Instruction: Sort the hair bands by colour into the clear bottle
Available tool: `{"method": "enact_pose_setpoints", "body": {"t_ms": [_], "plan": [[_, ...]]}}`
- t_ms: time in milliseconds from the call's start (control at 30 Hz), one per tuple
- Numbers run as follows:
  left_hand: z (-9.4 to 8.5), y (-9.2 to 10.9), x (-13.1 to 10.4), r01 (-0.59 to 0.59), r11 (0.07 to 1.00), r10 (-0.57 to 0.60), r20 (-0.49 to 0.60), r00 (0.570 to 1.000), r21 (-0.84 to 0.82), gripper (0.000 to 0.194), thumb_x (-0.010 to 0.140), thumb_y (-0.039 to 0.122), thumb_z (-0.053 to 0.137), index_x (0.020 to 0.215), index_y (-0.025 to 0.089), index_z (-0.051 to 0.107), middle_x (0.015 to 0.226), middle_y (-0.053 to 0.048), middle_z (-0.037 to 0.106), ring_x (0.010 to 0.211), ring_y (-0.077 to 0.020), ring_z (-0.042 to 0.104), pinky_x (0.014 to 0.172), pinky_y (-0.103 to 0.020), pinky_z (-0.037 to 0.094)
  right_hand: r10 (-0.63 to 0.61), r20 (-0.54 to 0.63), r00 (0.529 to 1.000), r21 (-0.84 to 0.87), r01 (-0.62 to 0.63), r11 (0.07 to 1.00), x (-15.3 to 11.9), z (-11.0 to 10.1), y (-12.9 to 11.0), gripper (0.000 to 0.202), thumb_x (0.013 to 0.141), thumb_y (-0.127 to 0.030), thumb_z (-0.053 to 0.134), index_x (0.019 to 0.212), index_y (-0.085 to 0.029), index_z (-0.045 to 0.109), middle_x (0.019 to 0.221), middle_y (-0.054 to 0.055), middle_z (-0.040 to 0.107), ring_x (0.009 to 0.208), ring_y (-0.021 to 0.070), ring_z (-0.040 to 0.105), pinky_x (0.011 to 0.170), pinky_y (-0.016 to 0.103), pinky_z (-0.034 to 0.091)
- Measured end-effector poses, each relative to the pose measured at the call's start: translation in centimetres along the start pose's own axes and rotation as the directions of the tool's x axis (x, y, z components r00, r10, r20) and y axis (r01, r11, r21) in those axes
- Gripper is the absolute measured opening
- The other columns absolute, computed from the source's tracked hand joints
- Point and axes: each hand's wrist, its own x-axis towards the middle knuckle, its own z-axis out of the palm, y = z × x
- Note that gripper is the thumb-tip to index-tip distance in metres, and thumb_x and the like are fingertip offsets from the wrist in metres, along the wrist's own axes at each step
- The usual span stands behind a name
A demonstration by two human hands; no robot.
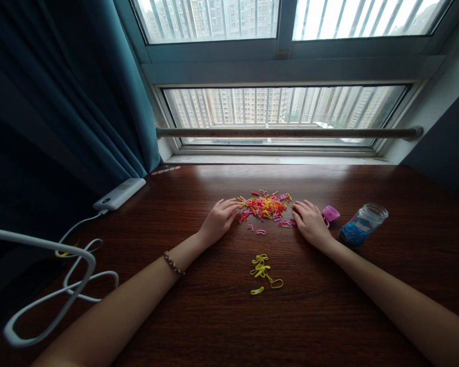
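A pile of small elastic bands (265, 206) in red, orange, yellow and pink lies on the dark wooden table. At its left edge is my left hand (220, 219), fingers stretched and fingertips touching the outer bands. On the other side, my right hand (310, 221) rests low on the table with its fingers extended, beside the pile's right edge. A few pink bands (286, 223) lie near its thumb. Closer to me sits a small group of yellow-green bands (260, 267), apart from the pile. Neither hand visibly grips anything.
Right of my right hand are a small pink cup-like piece (331, 213) and a tilted clear jar (363, 224) with blue contents. A white power bank (120, 193) with a white cable (76, 255) lies left, by the blue curtain (110, 102). A window rail (286, 133) runs behind.
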Motion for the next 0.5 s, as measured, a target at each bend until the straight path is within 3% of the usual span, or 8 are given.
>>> {"method": "enact_pose_setpoints", "body": {"t_ms": [167, 500], "plan": [[-0.1, -0.1, -0.2, 0.076, 0.991, -0.089, -0.117, 0.989, -0.111, 0.014, 0.080, 0.020, 0.049, 0.086, 0.017, 0.061, 0.092, -0.006, 0.064, 0.087, -0.0170, 0.059, 0.080, -0.030, 0.046, -0.050, -0.021, 0.999, 0.046, 0.051, 0.998, -0.1, 0.1, 0.1, 0.031, 0.083, -0.021, 0.037, 0.102, -0.013, 0.061, 0.108, 0.011, 0.060, 0.105, 0.0222, 0.050, 0.094, 0.041, 0.037], [-0.2, 0.0, -0.1, 0.223, 0.968, -0.241, -0.171, 0.955, -0.119, 0.010, 0.073, 0.026, 0.060, 0.071, 0.016, 0.057, 0.070, -0.002, 0.061, 0.066, -0.0144, 0.058, 0.063, -0.025, 0.045, -0.107, -0.033, 0.994, 0.140, 0.111, 0.984, -0.3, -0.9, -0.9, 0.028, 0.082, -0.019, 0.040, 0.087, -0.014, 0.067, 0.097, 0.010, 0.065, 0.095, 0.0208, 0.056, 0.090, 0.036, 0.042]]}}
